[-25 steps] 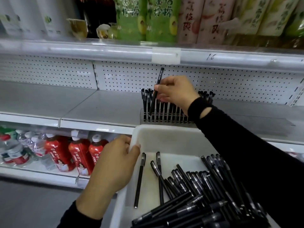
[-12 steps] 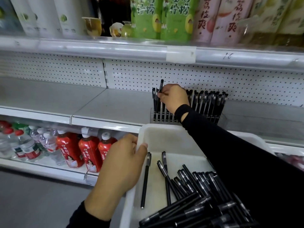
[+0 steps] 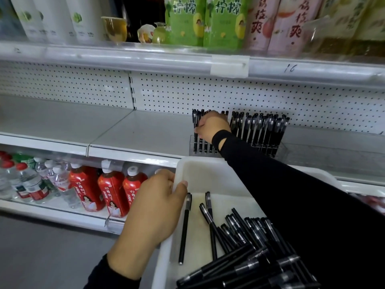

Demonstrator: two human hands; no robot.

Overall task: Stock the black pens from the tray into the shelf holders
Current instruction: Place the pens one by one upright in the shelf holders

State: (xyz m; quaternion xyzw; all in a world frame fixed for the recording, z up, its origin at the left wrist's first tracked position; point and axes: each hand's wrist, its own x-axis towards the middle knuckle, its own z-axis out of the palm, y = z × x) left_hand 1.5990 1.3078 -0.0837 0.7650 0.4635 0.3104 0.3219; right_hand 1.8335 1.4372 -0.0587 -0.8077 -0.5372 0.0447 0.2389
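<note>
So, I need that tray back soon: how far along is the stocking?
Done: rows of pens stand in the shelf holder. In hand: the right hand pinches one pen at its left end; the left hand grips the tray. Left: a pile of pens in the tray.

Upper shelf, left to right: white bottles (image 3: 52, 17), a clear cup of amber liquid (image 3: 114, 28), green cartons (image 3: 203, 19), pink cartons (image 3: 277, 21). Shelf edge strip – blank label (image 3: 229, 65), with a handwritten "16" (image 3: 290, 68) to its right. Far wall: perforated back panel (image 3: 83, 88). Lower shelf – clear water bottles (image 3: 31, 182) at left, red bottles (image 3: 112, 190) with white caps beside them. Grey floor (image 3: 41, 253) below, near left.
</note>
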